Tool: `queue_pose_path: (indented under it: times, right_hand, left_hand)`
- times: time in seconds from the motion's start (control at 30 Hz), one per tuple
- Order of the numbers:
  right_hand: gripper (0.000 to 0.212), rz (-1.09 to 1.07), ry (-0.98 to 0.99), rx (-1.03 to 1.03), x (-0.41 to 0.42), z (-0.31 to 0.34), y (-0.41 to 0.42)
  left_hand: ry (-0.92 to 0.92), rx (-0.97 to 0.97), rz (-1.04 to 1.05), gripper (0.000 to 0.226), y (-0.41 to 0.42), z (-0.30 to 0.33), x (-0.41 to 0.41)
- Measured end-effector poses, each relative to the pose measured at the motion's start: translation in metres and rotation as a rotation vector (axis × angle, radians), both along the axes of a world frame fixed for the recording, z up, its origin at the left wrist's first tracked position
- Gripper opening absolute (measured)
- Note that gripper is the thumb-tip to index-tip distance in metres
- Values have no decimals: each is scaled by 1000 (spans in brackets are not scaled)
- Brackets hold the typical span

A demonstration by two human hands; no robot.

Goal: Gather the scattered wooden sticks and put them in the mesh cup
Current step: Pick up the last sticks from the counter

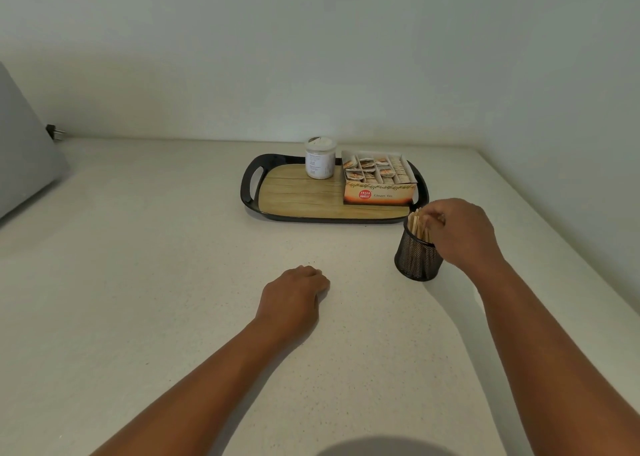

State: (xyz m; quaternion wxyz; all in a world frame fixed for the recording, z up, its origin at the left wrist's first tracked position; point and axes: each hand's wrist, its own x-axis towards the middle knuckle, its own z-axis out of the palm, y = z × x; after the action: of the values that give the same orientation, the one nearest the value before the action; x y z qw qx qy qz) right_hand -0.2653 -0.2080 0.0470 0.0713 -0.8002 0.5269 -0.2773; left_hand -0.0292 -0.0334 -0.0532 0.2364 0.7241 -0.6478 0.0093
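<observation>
The right hand sits over the black mesh cup, its fingers pinched on the upright wooden sticks standing inside. The left hand rests loosely curled, empty as far as shows, on the worktop, farther off.

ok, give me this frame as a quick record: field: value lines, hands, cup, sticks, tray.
left hand: curled loosely, resting on the counter, nothing visible in it
right hand: at the mesh cup's rim, fingers on the stick tops
mesh cup: black, upright, in front of the tray's right end
wooden sticks: bundled upright in the cup; none loose on the counter
tray: holds white jar and tea box
</observation>
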Motion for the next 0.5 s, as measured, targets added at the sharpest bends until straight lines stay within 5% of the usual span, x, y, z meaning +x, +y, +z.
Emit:
queue_pose_path:
  times: [0.2,0.5]
  right_hand:
    - [50,59,57,107,8,-6,5]
    - [23,119,-65,-113,16,-26,12]
  left_hand:
    - [16,-5,2,23,-1,-1,0]
    - [29,-30,-3,21,1,-2,0]
